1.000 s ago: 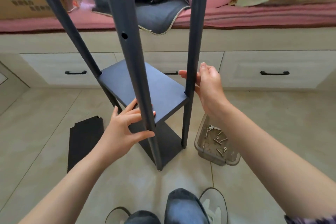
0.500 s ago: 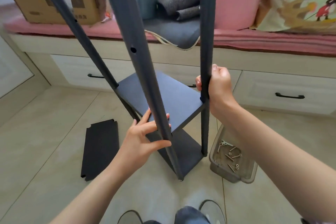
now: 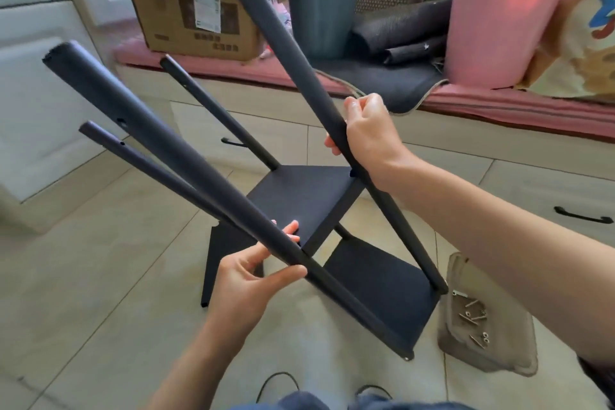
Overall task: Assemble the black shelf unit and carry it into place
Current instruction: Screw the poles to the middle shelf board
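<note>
Tilting over to your left, the black shelf unit [image 3: 309,200] sat half built on the tiled floor [image 3: 100,260], with only its lower right edge looking to be down and its four posts slanting up and away from you. Your left hand [image 3: 246,280] held the nearest post [image 3: 186,170] low down, just beside the middle board, thumb under and fingers [image 3: 286,230] curled over it. Your right hand [image 3: 369,133] was clamped round the right post [image 3: 289,53] at about mid-height, fingers wrapped fully round. Two boards were already fixed between the posts; a spare board [image 3: 226,253] lay flat on the floor behind your left hand, partly hidden. A clear tub of screws [image 3: 476,316] stood on the floor just beside the lower right corner of the unit. From the way it stood, the frame seemed light enough for two hands, yet awkward: the long posts were stiff and smooth, likely slippery, and their free upper ends could rack or splay with no top board. You would have done best to grip close to the board joints, not near the bare tips, and to keep the foot away from the tub.
</note>
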Tool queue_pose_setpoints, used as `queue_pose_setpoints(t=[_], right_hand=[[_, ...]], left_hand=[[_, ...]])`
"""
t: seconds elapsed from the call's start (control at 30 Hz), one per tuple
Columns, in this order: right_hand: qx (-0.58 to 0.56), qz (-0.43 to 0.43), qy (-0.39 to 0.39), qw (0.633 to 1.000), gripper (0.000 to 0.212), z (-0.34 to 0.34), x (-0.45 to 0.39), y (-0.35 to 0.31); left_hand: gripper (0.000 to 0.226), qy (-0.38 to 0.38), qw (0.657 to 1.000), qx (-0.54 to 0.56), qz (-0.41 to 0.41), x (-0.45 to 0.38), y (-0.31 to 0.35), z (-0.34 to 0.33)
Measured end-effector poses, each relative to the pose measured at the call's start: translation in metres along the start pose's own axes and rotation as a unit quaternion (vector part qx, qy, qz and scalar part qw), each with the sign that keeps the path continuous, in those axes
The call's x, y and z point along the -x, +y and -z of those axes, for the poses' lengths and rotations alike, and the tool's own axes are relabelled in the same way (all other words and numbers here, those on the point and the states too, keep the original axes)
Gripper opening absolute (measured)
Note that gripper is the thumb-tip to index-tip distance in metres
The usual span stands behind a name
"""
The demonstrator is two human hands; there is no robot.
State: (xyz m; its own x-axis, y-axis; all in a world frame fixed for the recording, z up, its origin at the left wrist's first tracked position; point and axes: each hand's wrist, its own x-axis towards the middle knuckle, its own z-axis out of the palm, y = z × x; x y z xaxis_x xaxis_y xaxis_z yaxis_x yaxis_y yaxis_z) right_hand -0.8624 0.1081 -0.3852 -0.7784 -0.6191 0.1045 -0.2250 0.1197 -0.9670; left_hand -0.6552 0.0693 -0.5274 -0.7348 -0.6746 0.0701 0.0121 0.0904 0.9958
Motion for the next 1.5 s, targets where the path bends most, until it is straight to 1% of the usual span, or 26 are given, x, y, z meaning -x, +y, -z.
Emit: queue_pose_setpoints(t=[0.07,0.23,0.43,0.5,0.57,0.67,0.8,1.0,1.1,1.13,1.2,1.27,1.37,1.5], right_hand=[[0.018,-0.009,-0.02,1.0,0.017,-0.014,0.001,-0.008],[0.088,-0.02,-0.067,0.994,0.028,-0.048,-0.001,-0.026],[0.094,-0.069,-0.098,0.988,0.026,-0.087,-0.003,-0.034],[0.146,-0.043,-0.112,0.982,0.023,-0.102,-0.004,-0.031],[0.165,-0.036,-0.134,0.976,0.018,-0.117,-0.005,-0.025],[0.197,-0.015,-0.173,0.965,0.022,-0.142,-0.012,-0.014],[0.266,0.019,-0.224,0.937,0.025,-0.177,-0.024,0.005],[0.23,0.001,-0.256,0.939,0.031,-0.223,-0.033,0.036],[0.225,0.015,-0.287,0.931,0.03,-0.238,-0.035,0.051],[0.223,0.023,-0.299,0.928,0.028,-0.241,-0.036,0.056],[0.223,0.037,-0.327,0.918,0.027,-0.247,-0.036,0.066],[0.232,0.049,-0.344,0.909,0.026,-0.252,-0.036,0.077],[0.247,0.064,-0.336,0.907,0.025,-0.255,-0.04,0.09],[0.212,0.091,-0.309,0.923,0.02,-0.25,-0.051,0.094]], left_hand=[[0.046,0.009,1.0,0.026,0.009,0.005,0.001,0.008],[0.046,0.039,0.994,0.096,0.019,0.014,0.003,0.023],[0.054,0.071,0.986,0.145,0.037,0.019,-0.007,0.037],[0.056,0.085,0.984,0.151,0.043,0.02,-0.014,0.04],[0.056,0.098,0.981,0.158,0.059,0.02,-0.023,0.045],[0.055,0.112,0.975,0.173,0.088,0.019,-0.041,0.052],[0.055,0.14,0.967,0.185,0.106,0.015,-0.058,0.059],[0.053,0.175,0.954,0.215,0.115,0.012,-0.091,0.074],[0.062,0.191,0.946,0.231,0.126,0.011,-0.106,0.082],[0.06,0.202,0.942,0.235,0.129,0.011,-0.111,0.084],[0.046,0.216,0.934,0.246,0.141,0.011,-0.12,0.086],[0.043,0.222,0.928,0.256,0.155,0.012,-0.129,0.085],[0.043,0.23,0.925,0.258,0.158,0.01,-0.133,0.081],[0.048,0.228,0.927,0.26,0.145,0.004,-0.13,0.078]])
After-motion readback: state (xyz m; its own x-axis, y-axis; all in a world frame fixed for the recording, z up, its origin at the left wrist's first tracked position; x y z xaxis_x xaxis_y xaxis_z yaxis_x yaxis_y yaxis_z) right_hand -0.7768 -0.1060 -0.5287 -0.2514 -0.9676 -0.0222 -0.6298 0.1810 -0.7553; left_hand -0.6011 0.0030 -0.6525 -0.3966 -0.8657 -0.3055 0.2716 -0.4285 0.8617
